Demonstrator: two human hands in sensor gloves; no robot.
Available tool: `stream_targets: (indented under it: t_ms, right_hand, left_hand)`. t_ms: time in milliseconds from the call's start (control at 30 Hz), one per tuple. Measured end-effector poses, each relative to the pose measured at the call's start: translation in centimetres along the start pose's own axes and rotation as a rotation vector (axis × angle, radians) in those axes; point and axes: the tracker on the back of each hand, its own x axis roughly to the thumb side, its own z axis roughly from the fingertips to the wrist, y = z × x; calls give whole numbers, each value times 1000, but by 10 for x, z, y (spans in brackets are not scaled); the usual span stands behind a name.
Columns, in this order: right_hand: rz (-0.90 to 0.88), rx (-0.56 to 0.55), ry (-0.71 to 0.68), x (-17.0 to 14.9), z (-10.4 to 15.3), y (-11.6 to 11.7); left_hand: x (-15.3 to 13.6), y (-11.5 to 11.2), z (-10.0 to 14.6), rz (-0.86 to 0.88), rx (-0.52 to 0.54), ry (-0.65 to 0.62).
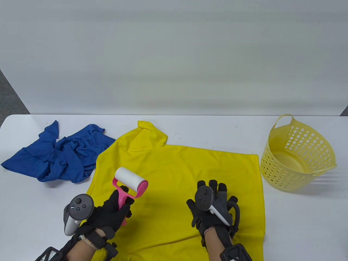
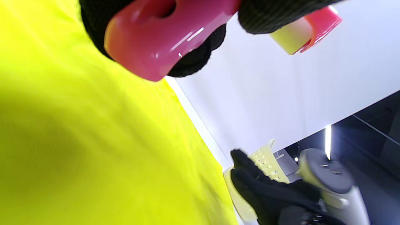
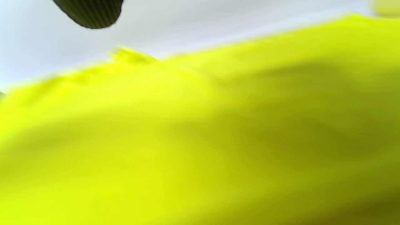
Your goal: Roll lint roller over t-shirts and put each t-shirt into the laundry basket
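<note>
1. Yellow cloth fills the near middle of the table (image 1: 190,125): the yellow t-shirt (image 1: 176,174) lies spread flat; a blue t-shirt (image 1: 62,157) sits crumpled at the far left; the laundry basket (image 1: 296,155) stands at the right, with nothing visible in it.
2. Her left hand (image 1: 111,212) grips the pink handle of the lint roller (image 1: 130,185); the white roll looks raised just above the shirt's left part, though I cannot tell for certain.
3. Right hand (image 1: 212,209) lies flat on the cloth, fingers straight, pinning it.
4. Judging by this, the rolling of the first shirt is in hand; next the roll must come down and run across the fabric while the flat hand holds it taut.
</note>
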Motion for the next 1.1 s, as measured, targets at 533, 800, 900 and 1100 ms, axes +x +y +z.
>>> stream_targets:
  t_ms: [533, 800, 900, 1100]
  right_hand:
    - [-108, 312, 147, -60, -71, 32]
    - [-116, 315, 136, -59, -71, 30]
    - [-115, 315, 134, -59, -71, 31]
    - [-116, 316, 132, -58, -71, 31]
  left_hand:
    - [-1, 32, 4, -442, 181, 294]
    - [-10, 49, -11, -465, 138, 491]
    - [-11, 39, -34, -536, 45, 560]
    - [-13, 11, -92, -738, 15, 686]
